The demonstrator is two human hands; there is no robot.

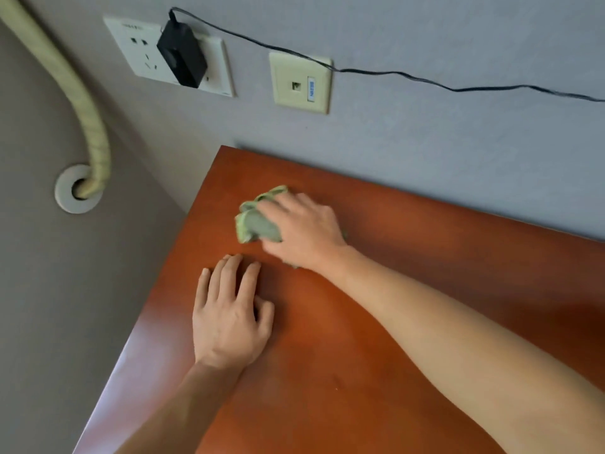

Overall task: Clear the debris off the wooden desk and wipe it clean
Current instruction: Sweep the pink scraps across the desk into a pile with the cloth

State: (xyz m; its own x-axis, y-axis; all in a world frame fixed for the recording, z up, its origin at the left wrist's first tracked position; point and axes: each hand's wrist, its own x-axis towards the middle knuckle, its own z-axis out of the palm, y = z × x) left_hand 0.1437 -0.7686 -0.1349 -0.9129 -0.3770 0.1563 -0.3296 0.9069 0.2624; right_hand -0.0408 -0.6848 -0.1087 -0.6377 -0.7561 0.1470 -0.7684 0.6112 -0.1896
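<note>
The reddish-brown wooden desk fills the lower right of the head view. A crumpled green cloth lies near the desk's far left corner. My right hand is on top of the cloth, its fingers curled over it, and presses it onto the wood. My left hand rests flat on the desk just in front of the cloth, fingers spread and straight, holding nothing. A tiny speck sits on the wood near my left forearm.
The desk stands against a grey wall. On the wall hang a socket plate with a black adapter, its cable running right, and a network plate. A beige hose enters a wall ring left of the desk.
</note>
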